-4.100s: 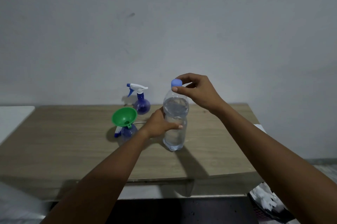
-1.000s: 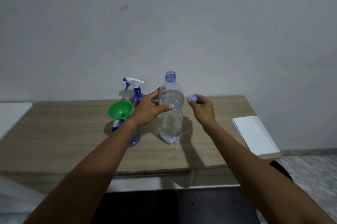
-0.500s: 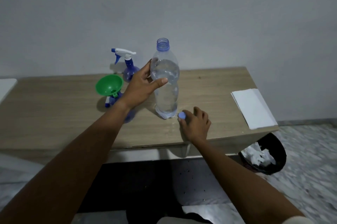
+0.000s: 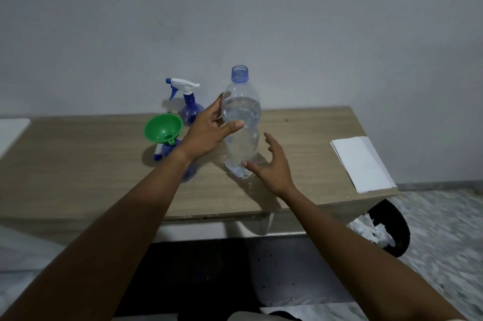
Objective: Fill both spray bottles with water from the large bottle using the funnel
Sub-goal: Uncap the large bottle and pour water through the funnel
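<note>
Two hands at the large bottle (image 4: 241,122). Gripped round its upper body by the left hand (image 4: 209,135), thumb across the front and fingers curled behind. Approached low down by the right hand (image 4: 271,166), spread, fingers straight, holding nothing, thumb tip just beside the base. Stands upright on the table (image 4: 78,164), uncapped, water up to about the shoulder.

Just left of it: green funnel (image 4: 163,128), seated in the neck of the near spray bottle (image 4: 168,150). Behind, close to the wall: second spray bottle (image 4: 189,109), trigger head not yet removed. Further right: white paper (image 4: 360,164) at the table's edge, dark bin (image 4: 392,224) on the floor beyond.

Step in hand, as judged: lift and pour into the funnel.
- Bring the right hand round the lower body before lifting.
- Squeeze lightly: thin-walled, probably quick to buckle and spill from the open neck.
- Carry the mouth over the funnel's bowl first, then tip slowly, aiming the stream at the centre.
- Keep clear of the funnel's rim: light, perched, likely to topple if struck.
- Stop short of the small bottle's neck.
</note>
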Demonstrator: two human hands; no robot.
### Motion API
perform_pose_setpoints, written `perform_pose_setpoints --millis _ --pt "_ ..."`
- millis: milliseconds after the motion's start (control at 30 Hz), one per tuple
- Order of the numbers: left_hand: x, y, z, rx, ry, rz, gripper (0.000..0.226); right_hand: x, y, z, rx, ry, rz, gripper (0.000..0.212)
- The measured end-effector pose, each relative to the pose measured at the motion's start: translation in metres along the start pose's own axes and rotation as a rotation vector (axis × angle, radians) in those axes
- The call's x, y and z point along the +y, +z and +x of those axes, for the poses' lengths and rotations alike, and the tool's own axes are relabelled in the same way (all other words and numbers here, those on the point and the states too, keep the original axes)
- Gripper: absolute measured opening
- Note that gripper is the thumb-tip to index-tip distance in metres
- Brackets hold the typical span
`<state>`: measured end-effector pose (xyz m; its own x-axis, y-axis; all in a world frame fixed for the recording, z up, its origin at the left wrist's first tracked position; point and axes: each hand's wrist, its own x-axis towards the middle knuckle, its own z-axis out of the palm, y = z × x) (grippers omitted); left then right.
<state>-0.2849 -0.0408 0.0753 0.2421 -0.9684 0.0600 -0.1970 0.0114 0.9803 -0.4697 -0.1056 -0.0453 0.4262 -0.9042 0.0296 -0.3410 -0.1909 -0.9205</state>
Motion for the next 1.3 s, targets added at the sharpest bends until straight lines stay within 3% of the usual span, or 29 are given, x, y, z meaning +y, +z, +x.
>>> perform_pose_setpoints --millis 133,233,300,500,667,867,1000,1300 --pt "-0.002 -0.004 -0.005 -0.006 0.009 0.011 0.089 -0.043 0.001 0.018 -0.009 -0.144 0.153 0.105" --pt "-0.005 -0.007 -0.024 0.175 -0.002 -0.006 0.088 -0.062 0.005 0.029 -0.013 -0.214 0.2 0.092" --pt "-0.011 -0.011 -0.042 0.287 0.017 0.056 0.066 -0.072 0.007 0.034 -0.002 -0.229 0.191 0.086" --pt "-0.064 -0.041 -0.101 0.376 -0.119 0.304 0.007 -0.088 0.018 0.042 0.049 -0.236 0.167 0.081" --pt "-0.095 -0.079 -0.113 0.627 -0.217 0.483 0.024 -0.096 0.027 0.043 0.049 -0.253 0.146 0.071" --pt "-0.098 -0.095 -0.086 0.526 -0.211 0.273 0.079 -0.122 0.034 0.04 -0.036 -0.273 0.191 0.072" --pt "-0.098 -0.101 -0.072 0.385 -0.19 0.187 0.068 -0.144 0.027 0.033 -0.137 -0.3 0.149 0.072" --pt "-0.108 -0.124 -0.069 0.319 -0.177 0.217 0.048 -0.171 0.011 0.03 -0.481 -0.164 -0.165 0.073"
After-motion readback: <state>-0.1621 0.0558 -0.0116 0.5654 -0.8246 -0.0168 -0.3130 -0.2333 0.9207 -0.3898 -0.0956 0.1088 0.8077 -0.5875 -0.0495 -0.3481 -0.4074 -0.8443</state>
